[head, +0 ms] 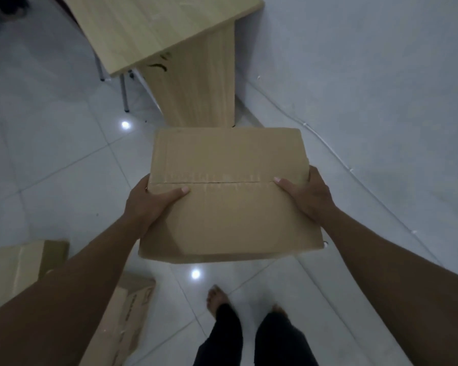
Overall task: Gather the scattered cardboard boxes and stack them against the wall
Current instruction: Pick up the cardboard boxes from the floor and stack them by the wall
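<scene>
A closed cardboard box (229,194) was held in the air at about waist height, above the tiled floor (50,159) and near the wall (368,75). The left hand (150,200) and right hand (306,194) each gripped a side, thumbs pressed on the lid near its seam. With only the sides clamped, the box could probably slip or tilt. Two boxes on the floor (19,265) lay near the bare feet (217,299), a likely trip hazard. A wooden bench (169,35) stood ahead.

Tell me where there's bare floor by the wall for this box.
Bare tiles lie between the desk panel, the wall and the held box, though a white cable runs along the wall's foot. Lower left is crowded by two floor boxes.
</scene>
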Demonstrator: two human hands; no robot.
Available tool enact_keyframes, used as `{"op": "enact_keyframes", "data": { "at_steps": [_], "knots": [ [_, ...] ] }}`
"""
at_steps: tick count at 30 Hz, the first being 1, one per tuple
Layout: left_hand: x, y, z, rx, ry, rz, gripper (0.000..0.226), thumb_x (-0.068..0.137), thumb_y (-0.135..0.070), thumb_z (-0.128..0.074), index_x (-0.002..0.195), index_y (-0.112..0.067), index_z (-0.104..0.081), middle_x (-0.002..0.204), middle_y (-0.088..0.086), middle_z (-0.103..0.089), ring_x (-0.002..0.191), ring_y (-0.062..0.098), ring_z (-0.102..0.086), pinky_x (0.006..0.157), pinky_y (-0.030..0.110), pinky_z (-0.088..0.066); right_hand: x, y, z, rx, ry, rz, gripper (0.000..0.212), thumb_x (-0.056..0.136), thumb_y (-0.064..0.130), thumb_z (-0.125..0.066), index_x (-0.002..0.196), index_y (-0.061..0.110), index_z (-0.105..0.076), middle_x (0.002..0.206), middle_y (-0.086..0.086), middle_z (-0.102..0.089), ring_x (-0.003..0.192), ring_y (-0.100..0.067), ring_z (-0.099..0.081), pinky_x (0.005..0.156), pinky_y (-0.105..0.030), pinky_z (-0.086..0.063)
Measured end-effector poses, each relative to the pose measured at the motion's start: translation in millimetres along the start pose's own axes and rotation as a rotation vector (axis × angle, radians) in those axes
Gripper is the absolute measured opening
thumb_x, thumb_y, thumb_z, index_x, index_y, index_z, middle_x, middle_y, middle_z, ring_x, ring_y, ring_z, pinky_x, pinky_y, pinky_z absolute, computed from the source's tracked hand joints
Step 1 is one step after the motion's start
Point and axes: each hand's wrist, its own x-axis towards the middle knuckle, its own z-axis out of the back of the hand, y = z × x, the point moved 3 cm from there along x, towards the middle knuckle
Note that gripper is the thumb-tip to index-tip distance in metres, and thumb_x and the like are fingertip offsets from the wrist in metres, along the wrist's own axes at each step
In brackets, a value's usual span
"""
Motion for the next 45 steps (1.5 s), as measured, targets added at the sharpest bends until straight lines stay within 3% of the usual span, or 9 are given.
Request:
{"op": "enact_keyframes", "data": {
  "at_steps": [5, 14, 19, 23, 28, 35, 40, 42, 45],
  "knots": [
    [77.2, -20.2, -20.7, 0.128, 0.013, 0.018, 0.119, 0.037, -0.079, -0.088, 0.139, -0.028, -0.053, 0.128, -0.006, -0.065, 0.114, 0.021, -0.063, 0.101, 0.048, -0.052, 38.3, -8.9, -26.7, 0.069, -0.064, -0.121, 0.096, 0.066, 0.071, -0.082, 0.142, 0.028, -0.045, 0.131, 0.002, -0.062, 0.119, -0.025, -0.061, 0.103, -0.043, -0.049],
    [211.2, -24.6, -96.7, 0.212, 0.087, 0.017, 0.11, 0.056, -0.064, -0.092, 0.146, -0.02, -0.046, 0.136, -0.001, -0.061, 0.123, 0.025, -0.059, 0.104, 0.043, -0.048, 151.0, -34.4, -70.3, 0.166, -0.114, -0.237, 0.09, 0.069, 0.059, -0.088, 0.142, 0.029, -0.044, 0.123, 0.008, -0.06, 0.112, -0.021, -0.061, 0.096, -0.039, -0.051],
    [296.0, -10.9, -144.5, 0.212, 0.166, 0.008, 0.106, 0.054, -0.062, -0.094, 0.142, -0.024, -0.048, 0.119, -0.011, -0.057, 0.11, 0.019, -0.057, 0.096, 0.037, -0.047, 218.9, -59.5, -104.9, 0.122, -0.189, -0.278, 0.089, 0.066, 0.069, -0.082, 0.137, 0.035, -0.04, 0.122, 0.009, -0.057, 0.114, -0.024, -0.06, 0.1, -0.047, -0.051],
    [367.6, -0.7, -176.0, 0.232, 0.2, 0.002, 0.116, 0.045, -0.069, -0.092, 0.143, -0.029, -0.046, 0.12, -0.014, -0.055, 0.112, 0.018, -0.056, 0.099, 0.038, -0.047, 274.6, -79.7, -138.2, 0.111, -0.218, -0.317, 0.089, 0.067, 0.068, -0.082, 0.137, 0.031, -0.041, 0.118, 0.007, -0.056, 0.115, -0.027, -0.06, 0.1, -0.05, -0.051],
    [444.4, 8.0, -218.6, 0.281, 0.214, -0.038, 0.102, 0.064, -0.053, -0.093, 0.148, -0.026, -0.042, 0.115, -0.016, -0.047, 0.106, 0.013, -0.046, 0.091, 0.03, -0.037, 339.7, -107.2, -178.6, 0.118, -0.255, -0.35, 0.088, 0.071, 0.064, -0.083, 0.138, 0.029, -0.041, 0.118, 0.006, -0.054, 0.117, -0.028, -0.059, 0.101, -0.048, -0.05],
    [515.9, 42.4, -266.2, 0.273, 0.221, -0.068, 0.105, 0.054, -0.057, -0.096, 0.142, -0.03, -0.046, 0.114, -0.019, -0.056, 0.111, 0.012, -0.055, 0.096, 0.031, -0.043, 395.5, -143.7, -213.6, 0.128, -0.285, -0.393, 0.083, 0.074, 0.059, -0.084, 0.136, 0.025, -0.041, 0.12, 0.004, -0.053, 0.121, -0.031, -0.058, 0.099, -0.043, -0.049],
    [531.6, 58.5, -282.1, 0.242, 0.3, -0.064, 0.143, 0.045, -0.068, -0.095, 0.16, -0.031, -0.018, 0.157, -0.007, -0.042, 0.142, 0.019, -0.043, 0.118, 0.045, -0.037, 423.5, -147.5, -237.8, 0.035, -0.224, -0.269, 0.1, 0.081, 0.049, -0.082, 0.158, 0.025, -0.023, 0.153, -0.001, -0.043, 0.14, -0.028, -0.044, 0.11, -0.04, -0.039],
    [524.0, 59.6, -285.1, 0.265, 0.321, -0.051, 0.145, 0.05, -0.067, -0.093, 0.163, -0.03, -0.01, 0.162, -0.005, -0.033, 0.147, 0.018, -0.037, 0.12, 0.04, -0.032, 426.0, -142.5, -246.6, -0.054, -0.194, -0.22, 0.107, 0.085, 0.052, -0.076, 0.164, 0.024, -0.01, 0.166, 0.001, -0.026, 0.15, -0.025, -0.032, 0.119, -0.044, -0.031],
    [502.1, 55.4, -278.7, 0.367, 0.305, -0.093, 0.13, 0.055, -0.07, -0.088, 0.16, -0.035, -0.019, 0.161, -0.005, -0.034, 0.146, 0.019, -0.037, 0.118, 0.042, -0.035, 415.1, -126.9, -253.4, -0.095, -0.171, -0.186, 0.098, 0.089, 0.048, -0.072, 0.164, 0.027, -0.012, 0.168, 0.004, -0.022, 0.151, -0.024, -0.029, 0.12, -0.043, -0.029]
  ]
}}
